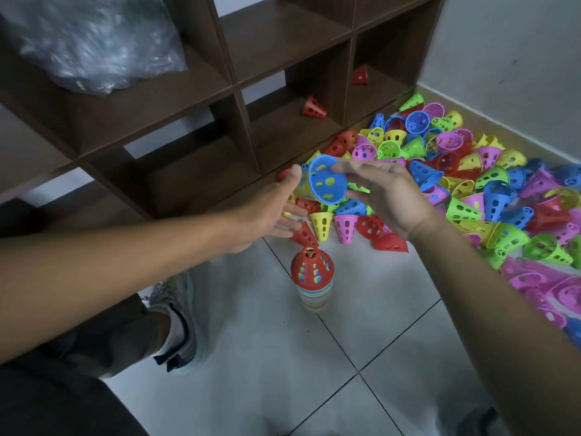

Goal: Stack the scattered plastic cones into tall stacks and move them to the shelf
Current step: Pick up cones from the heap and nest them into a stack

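Observation:
A blue cone (327, 180), nested in a yellow cone (301, 190), hangs in the air between my hands, its wide mouth facing me. My left hand (276, 212) pinches the yellow cone's side, thumb on top. My right hand (386, 196) pinches the blue cone's right rim. Below them a short stack of cones (312, 278) topped by a red one stands on the floor. A big pile of loose coloured cones (471, 184) covers the floor to the right. The brown shelf (239, 86) stands behind.
Two red cones (313, 107) (360, 75) lie in shelf compartments. A clear plastic bag (94, 42) fills an upper left compartment. My shoe (176, 325) rests on the white floor tiles at lower left. A wall (503, 58) bounds the pile at the right.

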Available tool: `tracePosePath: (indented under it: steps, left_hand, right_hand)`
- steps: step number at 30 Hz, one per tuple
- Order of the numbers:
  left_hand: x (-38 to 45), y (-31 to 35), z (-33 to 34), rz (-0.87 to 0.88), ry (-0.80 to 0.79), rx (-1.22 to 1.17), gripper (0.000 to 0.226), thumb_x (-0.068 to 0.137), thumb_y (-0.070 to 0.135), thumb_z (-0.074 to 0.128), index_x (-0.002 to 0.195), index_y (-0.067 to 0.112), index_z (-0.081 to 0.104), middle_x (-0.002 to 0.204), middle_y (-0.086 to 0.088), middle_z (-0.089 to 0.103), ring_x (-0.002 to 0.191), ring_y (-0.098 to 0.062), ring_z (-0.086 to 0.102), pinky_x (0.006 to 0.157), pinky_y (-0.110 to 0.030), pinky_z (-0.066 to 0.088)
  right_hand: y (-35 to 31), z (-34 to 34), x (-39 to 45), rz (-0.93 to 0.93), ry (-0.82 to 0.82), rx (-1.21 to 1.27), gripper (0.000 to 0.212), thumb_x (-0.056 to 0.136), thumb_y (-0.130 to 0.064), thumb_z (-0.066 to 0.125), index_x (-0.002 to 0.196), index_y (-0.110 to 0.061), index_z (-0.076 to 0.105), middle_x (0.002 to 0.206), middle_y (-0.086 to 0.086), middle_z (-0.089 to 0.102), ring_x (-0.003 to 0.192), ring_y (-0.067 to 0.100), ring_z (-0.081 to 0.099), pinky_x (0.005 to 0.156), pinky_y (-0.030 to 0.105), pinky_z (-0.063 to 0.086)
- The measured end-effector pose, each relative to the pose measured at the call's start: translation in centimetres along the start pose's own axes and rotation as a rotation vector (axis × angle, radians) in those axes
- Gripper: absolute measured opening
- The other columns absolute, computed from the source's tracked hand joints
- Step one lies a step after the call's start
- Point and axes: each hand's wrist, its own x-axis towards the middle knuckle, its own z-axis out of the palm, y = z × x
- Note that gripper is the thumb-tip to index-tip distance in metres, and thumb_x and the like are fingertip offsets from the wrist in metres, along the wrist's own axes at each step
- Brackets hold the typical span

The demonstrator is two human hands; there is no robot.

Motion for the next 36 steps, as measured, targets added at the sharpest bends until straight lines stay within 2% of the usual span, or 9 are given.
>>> tracePosePath:
  steps: [4, 7, 10, 15, 21, 26, 29, 32, 36]
  left_hand:
    - [-0.4, 0.2, -0.3, -0.018, -0.012, -0.156, 0.066, 0.098, 0.068, 0.030, 0.133, 0.019, 0.057, 0.114, -0.016, 0.072, 0.096, -0.028, 0.074, 0.081, -0.035, 0.060]
    - [-0.7, -0.2, -0.8, 0.008, -0.053, -0.217, 0.052, 0.100, 0.059, 0.042, 0.130, 0.020, 0.059, 0.115, -0.012, 0.072, 0.098, -0.030, 0.074, 0.084, -0.035, 0.060]
    - [-0.9, -0.7, -0.9, 0.029, -0.086, -0.288, 0.041, 0.100, 0.049, 0.051, 0.122, 0.016, 0.063, 0.104, -0.007, 0.076, 0.100, -0.031, 0.074, 0.085, -0.036, 0.060]
    - [-1.1, -1.4, -0.7, 0.025, -0.092, -0.409, 0.042, 0.097, 0.036, 0.061, 0.131, 0.013, 0.054, 0.115, -0.010, 0.070, 0.104, -0.035, 0.072, 0.089, -0.043, 0.060]
    - [-0.7, -2.0, -1.3, 0.092, -0.026, -0.385, 0.024, 0.097, 0.028, 0.062, 0.116, 0.017, 0.052, 0.080, 0.002, 0.076, 0.084, -0.029, 0.075, 0.080, -0.038, 0.061]
    - [-0.6, -2.6, -2.0, 0.112, -0.102, -0.347, 0.022, 0.098, 0.030, 0.057, 0.112, 0.014, 0.062, 0.087, -0.004, 0.074, 0.082, -0.023, 0.073, 0.080, -0.032, 0.059]
    - [-0.4, -2.8, -2.6, 0.076, -0.148, -0.414, 0.036, 0.092, 0.036, 0.059, 0.115, 0.009, 0.067, 0.095, -0.006, 0.073, 0.088, -0.018, 0.071, 0.081, -0.028, 0.059]
    - [-0.3, -2.7, -3.0, 0.002, -0.129, -0.508, 0.042, 0.087, 0.045, 0.062, 0.114, 0.013, 0.069, 0.105, -0.009, 0.074, 0.098, -0.018, 0.072, 0.088, -0.031, 0.059]
    - [-0.1, -2.3, -3.7, -0.072, -0.089, -0.624, 0.050, 0.092, 0.051, 0.056, 0.119, 0.010, 0.067, 0.119, -0.017, 0.071, 0.107, -0.029, 0.072, 0.093, -0.044, 0.059]
  right_hand:
    - [-0.8, 1.6, -0.2, -0.021, -0.088, 0.035, 0.030, 0.104, -0.018, 0.046, 0.109, 0.000, 0.070, 0.125, -0.001, 0.070, 0.119, 0.011, 0.063, 0.086, 0.024, 0.053]
    - [-0.9, 2.1, -0.2, -0.015, -0.131, 0.041, 0.031, 0.104, -0.018, 0.045, 0.106, 0.002, 0.069, 0.124, 0.002, 0.071, 0.120, 0.014, 0.063, 0.088, 0.024, 0.054]
    - [-1.0, 2.3, -0.3, -0.015, -0.176, 0.039, 0.032, 0.105, -0.017, 0.044, 0.104, 0.002, 0.070, 0.126, 0.005, 0.070, 0.121, 0.017, 0.063, 0.091, 0.024, 0.053]
    - [-0.9, 2.6, -0.3, -0.017, -0.241, 0.084, 0.038, 0.105, -0.013, 0.042, 0.091, -0.001, 0.075, 0.123, 0.010, 0.071, 0.118, 0.021, 0.065, 0.091, 0.022, 0.052]
    - [0.6, 1.7, 0.3, 0.028, -0.167, 0.065, 0.032, 0.105, -0.020, 0.045, 0.096, -0.004, 0.071, 0.129, 0.004, 0.068, 0.124, 0.015, 0.061, 0.104, 0.033, 0.048]
    - [1.6, 1.4, 0.4, 0.143, -0.161, 0.154, 0.029, 0.104, -0.022, 0.048, 0.098, -0.007, 0.072, 0.115, 0.004, 0.073, 0.113, 0.019, 0.067, 0.096, 0.037, 0.055]
    - [1.7, 1.5, 0.5, 0.155, -0.190, 0.203, 0.030, 0.102, -0.022, 0.049, 0.096, -0.009, 0.075, 0.108, 0.005, 0.075, 0.105, 0.019, 0.070, 0.090, 0.036, 0.057]
    - [1.5, 1.5, 0.7, 0.129, -0.233, 0.204, 0.027, 0.096, -0.024, 0.052, 0.100, -0.012, 0.075, 0.112, 0.006, 0.074, 0.110, 0.020, 0.069, 0.093, 0.036, 0.057]
    - [1.1, 1.6, 1.1, 0.098, -0.342, 0.109, 0.020, 0.100, -0.021, 0.047, 0.111, -0.010, 0.058, 0.124, 0.009, 0.069, 0.126, 0.023, 0.060, 0.103, 0.038, 0.052]
